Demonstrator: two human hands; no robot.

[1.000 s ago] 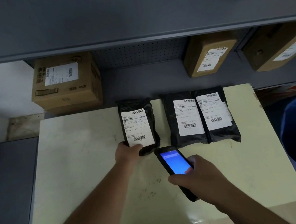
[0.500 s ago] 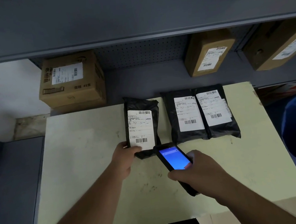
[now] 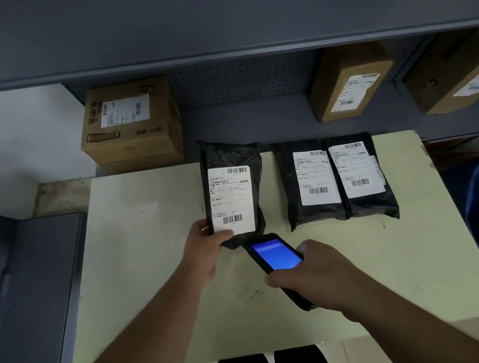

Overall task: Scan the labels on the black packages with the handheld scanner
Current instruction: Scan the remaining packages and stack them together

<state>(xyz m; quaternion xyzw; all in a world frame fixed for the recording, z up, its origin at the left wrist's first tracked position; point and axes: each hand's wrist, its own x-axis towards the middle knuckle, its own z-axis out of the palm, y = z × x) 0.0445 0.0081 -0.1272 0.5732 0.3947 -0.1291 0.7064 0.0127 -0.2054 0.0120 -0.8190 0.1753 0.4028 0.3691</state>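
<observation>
Left hand [image 3: 204, 251] gripped the tilted package [image 3: 233, 193] by its near-left corner; right hand [image 3: 319, 276] clasped the scanner [image 3: 275, 256], its tip just below the label [image 3: 231, 200], whose long axis ran away from the person.

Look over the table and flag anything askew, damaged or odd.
Nothing looks damaged or spilled. The left hand tips one black package up by its lower corner before the handheld scanner in the right hand. The two other packages overlap slightly. The table shows faint scuffs.
</observation>
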